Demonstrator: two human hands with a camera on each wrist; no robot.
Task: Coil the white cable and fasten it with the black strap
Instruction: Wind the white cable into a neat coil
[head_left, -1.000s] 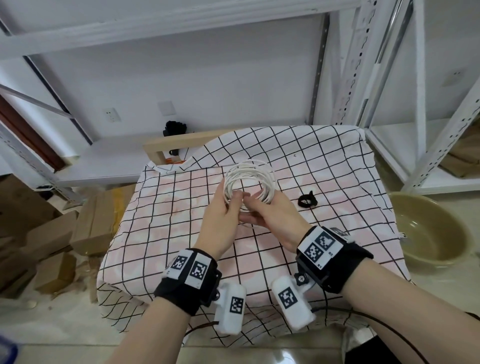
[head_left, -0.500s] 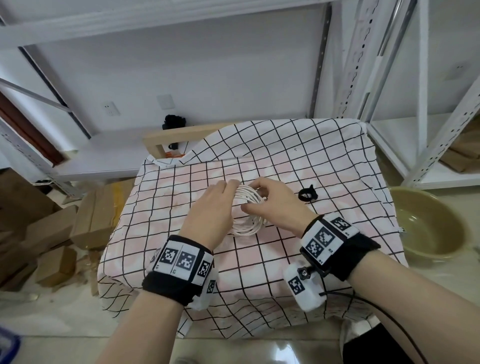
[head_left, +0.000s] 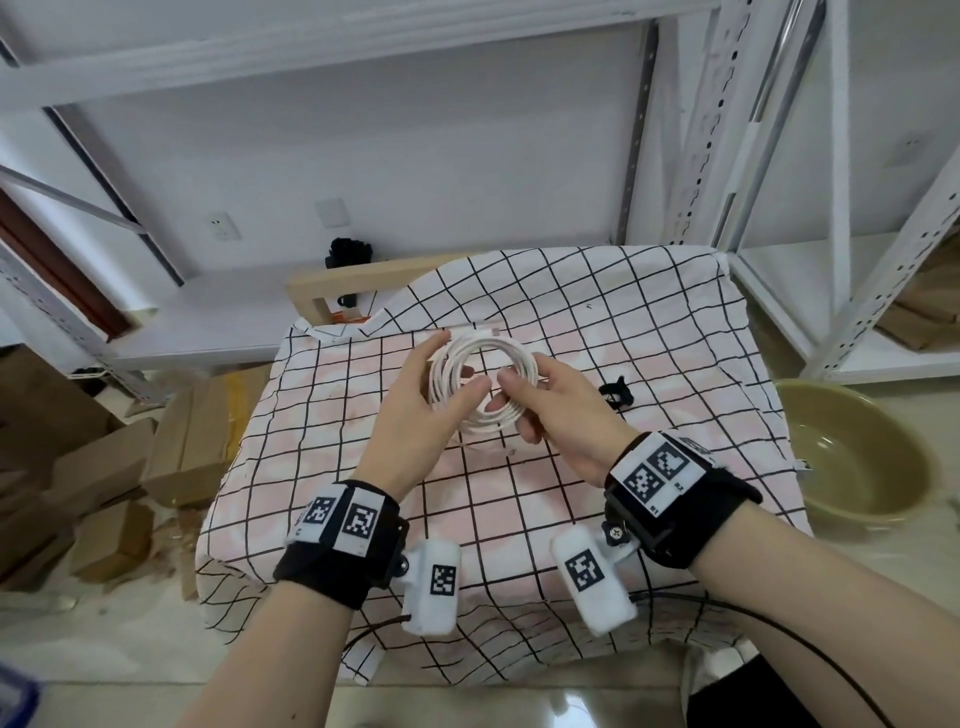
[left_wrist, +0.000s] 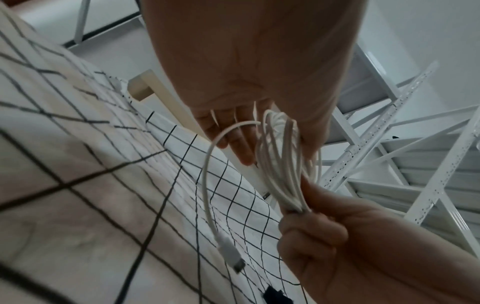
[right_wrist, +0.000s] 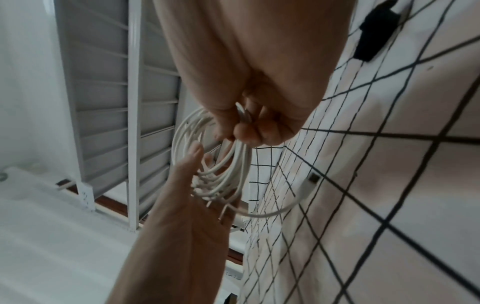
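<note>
Head view: right hand grip pinches coiled white round cable at loops' near side, above checked-cloth surface. Left hand grip spread, fingers straight against coil's far loops. Loose plug end dangles below grip: tuck it in, keep pinch tight so loops don't spring. Small black fabric strap lies just right of grip, open cloth between; surface edge well beyond.

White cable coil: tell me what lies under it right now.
Under the white cable coil, held up by both hands, lies the checked cloth. A loose plug end dangles below it. The cloth's patch directly beneath is partly covered by the right hand and left hand.
</note>
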